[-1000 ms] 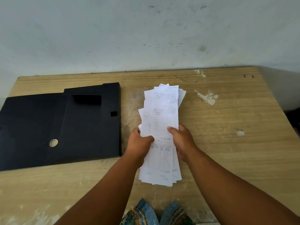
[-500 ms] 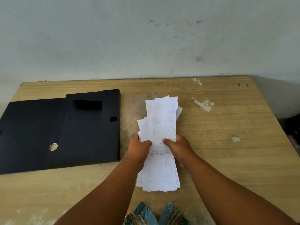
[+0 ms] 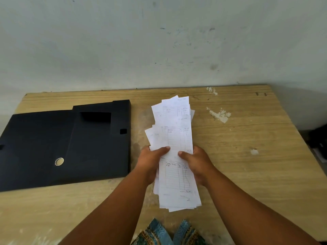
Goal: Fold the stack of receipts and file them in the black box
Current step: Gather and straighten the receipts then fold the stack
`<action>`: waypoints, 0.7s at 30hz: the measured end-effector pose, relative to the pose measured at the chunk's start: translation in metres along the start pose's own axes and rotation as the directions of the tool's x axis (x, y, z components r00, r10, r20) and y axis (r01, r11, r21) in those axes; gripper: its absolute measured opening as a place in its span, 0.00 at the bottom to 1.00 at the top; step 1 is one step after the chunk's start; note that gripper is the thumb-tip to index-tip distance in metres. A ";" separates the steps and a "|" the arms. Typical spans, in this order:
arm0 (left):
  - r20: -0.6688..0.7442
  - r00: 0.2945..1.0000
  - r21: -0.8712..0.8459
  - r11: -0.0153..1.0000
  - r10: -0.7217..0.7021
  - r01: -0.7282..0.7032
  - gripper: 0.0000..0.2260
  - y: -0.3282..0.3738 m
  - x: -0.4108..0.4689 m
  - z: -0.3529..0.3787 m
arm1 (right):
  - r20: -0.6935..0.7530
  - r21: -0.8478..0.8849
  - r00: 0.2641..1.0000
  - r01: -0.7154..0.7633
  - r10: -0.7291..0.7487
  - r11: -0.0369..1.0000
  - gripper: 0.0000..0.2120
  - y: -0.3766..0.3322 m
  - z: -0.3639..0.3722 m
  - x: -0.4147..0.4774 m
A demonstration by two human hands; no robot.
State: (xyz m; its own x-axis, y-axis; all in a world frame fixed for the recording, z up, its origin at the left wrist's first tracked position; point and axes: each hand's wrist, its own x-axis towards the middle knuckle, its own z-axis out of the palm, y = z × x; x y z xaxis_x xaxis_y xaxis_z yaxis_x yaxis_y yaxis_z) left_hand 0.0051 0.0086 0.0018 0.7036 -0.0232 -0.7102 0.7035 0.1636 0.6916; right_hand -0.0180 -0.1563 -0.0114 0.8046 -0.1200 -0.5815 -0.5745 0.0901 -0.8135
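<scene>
A long stack of white receipts with printed tables is held lengthwise above the wooden table, its sheets slightly fanned at the far end. My left hand grips the stack's left edge at the middle, thumb on top. On the right edge my right hand does the same, thumb on top. The black box lies flat and closed on the table to the left, with a round metal eyelet and a rectangular window on its face.
A pale wall stands right behind the table's far edge. White paint chips mark the wood at the right. A dark object sits off the table's right side. Patterned blue fabric shows at the near edge.
The view has tilted upward, showing more wall. Both hands hold the receipts as before, with the stack's far end fanned a little more to the left.
</scene>
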 end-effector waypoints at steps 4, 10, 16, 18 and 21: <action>0.037 0.996 0.012 0.997 0.079 -0.080 0.11 0.008 -0.001 -0.006 | 0.015 -0.045 0.995 0.095 -0.094 0.994 0.12 -0.007 0.002 -0.005; -0.059 0.919 0.198 0.907 0.390 -0.372 0.10 0.019 -0.008 0.002 | -0.129 -0.202 0.934 0.304 -0.333 0.931 0.09 -0.023 0.013 -0.012; -0.032 0.814 0.145 0.808 0.580 -0.571 0.10 0.050 -0.026 0.015 | -0.223 -0.180 0.840 0.463 -0.495 0.868 0.09 -0.059 0.018 -0.021; -0.029 0.784 0.104 0.782 0.620 -0.614 0.10 0.059 -0.028 0.018 | -0.230 -0.151 0.821 0.501 -0.523 0.852 0.08 -0.070 0.018 -0.022; -0.012 0.774 0.043 0.774 0.633 -0.632 0.12 0.062 -0.030 0.020 | -0.238 -0.122 0.822 0.503 -0.517 0.856 0.06 -0.072 0.019 -0.021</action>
State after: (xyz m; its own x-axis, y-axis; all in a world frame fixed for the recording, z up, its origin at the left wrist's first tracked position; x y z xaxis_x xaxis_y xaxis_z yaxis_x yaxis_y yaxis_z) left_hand 0.0299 -0.0004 0.0688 0.9888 0.0970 -0.1134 0.1037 0.0993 0.9896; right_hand 0.0096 -0.1411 0.0599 0.9229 -0.3807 -0.0582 -0.1053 -0.1040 -0.9890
